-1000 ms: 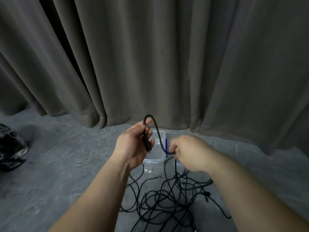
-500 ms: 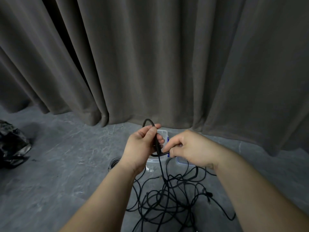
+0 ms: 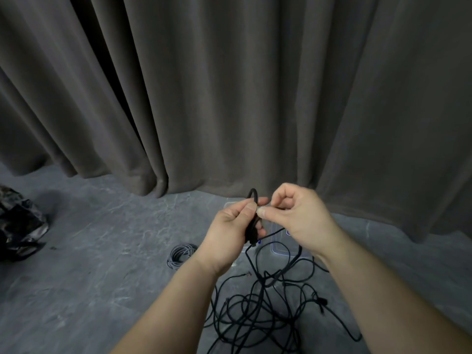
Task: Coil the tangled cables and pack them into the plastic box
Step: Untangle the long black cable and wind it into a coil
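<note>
Left hand (image 3: 231,228) gripping small started coil of black cable (image 3: 252,226), fingers curled round the bundle, top loop poking out above the thumb. Right hand (image 3: 298,218) pinching the same cable just right of the left thumb, thumb and forefinger tight on the strand, other fingers curled. Both hands held above the floor, in front of the curtain (image 3: 229,85). Free length trailing down from the hands into tangled pile (image 3: 265,310) on near floor. Plastic box (image 3: 278,247) mostly hidden behind the hands, clear rim showing just under the right hand, far side of the pile. Grey coiled cable (image 3: 180,255) lying on the floor left of the box, looks done already, not in the box. Dark crumpled bag (image 3: 18,223) far left.

Step in hand, judged: laying the next loop. To do well: keep left grip firm on existing loops, slide right pinch down the strand, match loop size, twist slightly to avoid kinks, pull gently so pile knots do not tighten
</note>
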